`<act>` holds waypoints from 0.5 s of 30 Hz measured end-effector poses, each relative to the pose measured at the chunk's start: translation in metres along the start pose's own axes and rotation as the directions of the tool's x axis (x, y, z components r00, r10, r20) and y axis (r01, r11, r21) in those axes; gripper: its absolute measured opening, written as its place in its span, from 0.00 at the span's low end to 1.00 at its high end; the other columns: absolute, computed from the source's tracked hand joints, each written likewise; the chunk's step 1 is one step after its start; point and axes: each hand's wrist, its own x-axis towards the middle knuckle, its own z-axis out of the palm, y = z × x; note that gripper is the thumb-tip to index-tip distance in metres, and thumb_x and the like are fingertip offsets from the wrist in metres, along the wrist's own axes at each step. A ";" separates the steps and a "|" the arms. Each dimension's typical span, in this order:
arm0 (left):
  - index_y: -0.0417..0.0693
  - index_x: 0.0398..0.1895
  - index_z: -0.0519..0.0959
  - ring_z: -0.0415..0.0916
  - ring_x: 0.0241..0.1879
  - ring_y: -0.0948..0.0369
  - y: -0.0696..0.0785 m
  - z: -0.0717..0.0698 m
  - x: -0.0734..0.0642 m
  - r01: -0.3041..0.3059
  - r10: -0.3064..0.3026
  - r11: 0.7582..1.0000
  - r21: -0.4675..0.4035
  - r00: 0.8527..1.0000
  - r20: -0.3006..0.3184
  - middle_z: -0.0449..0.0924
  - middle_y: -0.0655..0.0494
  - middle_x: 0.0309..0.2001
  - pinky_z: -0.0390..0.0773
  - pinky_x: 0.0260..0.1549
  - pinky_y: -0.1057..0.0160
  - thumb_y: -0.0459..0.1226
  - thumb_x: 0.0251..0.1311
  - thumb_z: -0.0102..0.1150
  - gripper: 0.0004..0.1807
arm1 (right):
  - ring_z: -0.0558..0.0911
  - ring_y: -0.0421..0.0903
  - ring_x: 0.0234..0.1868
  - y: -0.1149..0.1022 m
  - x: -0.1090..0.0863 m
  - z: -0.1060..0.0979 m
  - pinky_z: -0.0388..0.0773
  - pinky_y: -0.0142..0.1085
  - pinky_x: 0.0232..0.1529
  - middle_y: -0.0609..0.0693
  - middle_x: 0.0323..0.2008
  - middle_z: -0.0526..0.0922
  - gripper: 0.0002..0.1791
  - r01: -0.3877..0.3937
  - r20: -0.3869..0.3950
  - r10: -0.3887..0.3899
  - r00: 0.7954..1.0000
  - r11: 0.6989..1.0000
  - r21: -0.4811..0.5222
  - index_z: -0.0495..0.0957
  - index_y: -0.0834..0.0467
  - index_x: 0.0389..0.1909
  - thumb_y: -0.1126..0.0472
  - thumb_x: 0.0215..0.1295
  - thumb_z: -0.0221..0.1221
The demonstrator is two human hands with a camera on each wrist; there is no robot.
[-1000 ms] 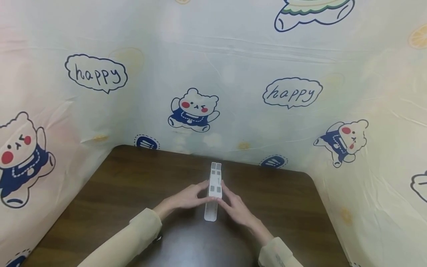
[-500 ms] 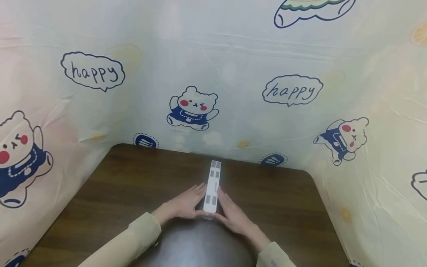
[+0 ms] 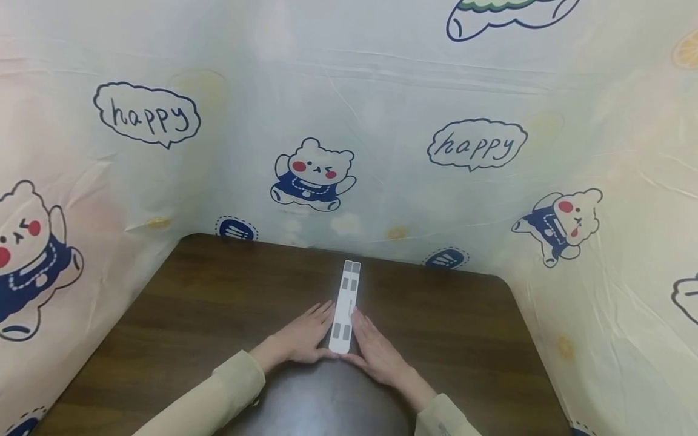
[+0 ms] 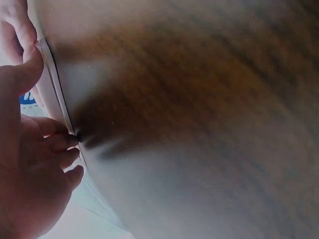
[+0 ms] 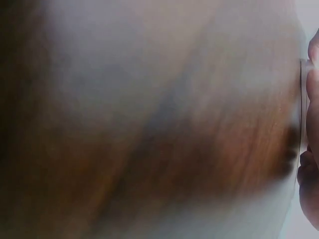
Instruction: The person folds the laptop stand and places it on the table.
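Note:
A long, narrow white case with pairs of grey squares along its top lies lengthwise on the table in the head view. From the left, my left hand rests its fingers along the case's side, the thumb at its near end. My right hand mirrors it on the other side, with fingers stretched along the edge. Both thumbs come close together at the near end. The left wrist view shows fingertips touching the pale edge of the case. Only part of the right hand appears at the right wrist view's edge.
A dark brown wooden table with rounded far corners is underneath. Printed fabric with bears and speech bubbles hangs behind it and on both sides. Glare falls on the table's front part.
The white top has slid toward me over a clear tray whose near part stuck out before; that part no longer shows. Both hands have come slightly nearer with it.

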 end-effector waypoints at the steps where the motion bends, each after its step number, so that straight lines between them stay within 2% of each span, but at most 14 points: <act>1: 0.31 0.87 0.54 0.49 0.90 0.44 0.000 0.000 0.000 0.004 -0.004 1.000 0.008 1.000 0.002 0.52 0.36 0.89 0.55 0.89 0.44 0.68 0.73 0.59 0.59 | 0.59 0.61 0.88 0.000 0.000 0.000 0.61 0.55 0.87 0.70 0.87 0.53 0.53 -0.002 0.006 0.002 1.000 1.000 -0.012 0.48 0.72 0.86 0.39 0.82 0.59; 7: 0.33 0.87 0.55 0.51 0.90 0.45 0.000 -0.003 -0.002 0.017 -0.016 0.996 0.083 1.000 -0.015 0.53 0.37 0.89 0.57 0.88 0.45 0.70 0.72 0.58 0.60 | 0.60 0.60 0.88 -0.002 0.004 -0.003 0.62 0.53 0.87 0.68 0.88 0.53 0.55 -0.027 0.022 0.029 0.999 0.998 -0.052 0.48 0.70 0.87 0.35 0.81 0.58; 11: 0.34 0.87 0.56 0.52 0.89 0.45 0.002 -0.009 0.000 0.005 0.004 0.990 0.139 0.998 -0.061 0.54 0.38 0.89 0.59 0.88 0.45 0.73 0.69 0.59 0.63 | 0.58 0.59 0.89 -0.001 0.008 -0.012 0.63 0.53 0.87 0.65 0.89 0.53 0.59 -0.075 0.036 0.077 0.996 0.996 -0.039 0.47 0.66 0.89 0.32 0.77 0.62; 15: 0.36 0.87 0.56 0.51 0.90 0.46 0.003 -0.014 0.002 -0.015 0.025 0.987 0.158 0.998 -0.063 0.53 0.40 0.89 0.58 0.88 0.45 0.74 0.67 0.60 0.64 | 0.55 0.58 0.90 0.000 0.014 -0.022 0.63 0.55 0.86 0.64 0.90 0.51 0.64 -0.107 0.066 0.106 0.992 0.994 0.002 0.45 0.64 0.90 0.31 0.71 0.67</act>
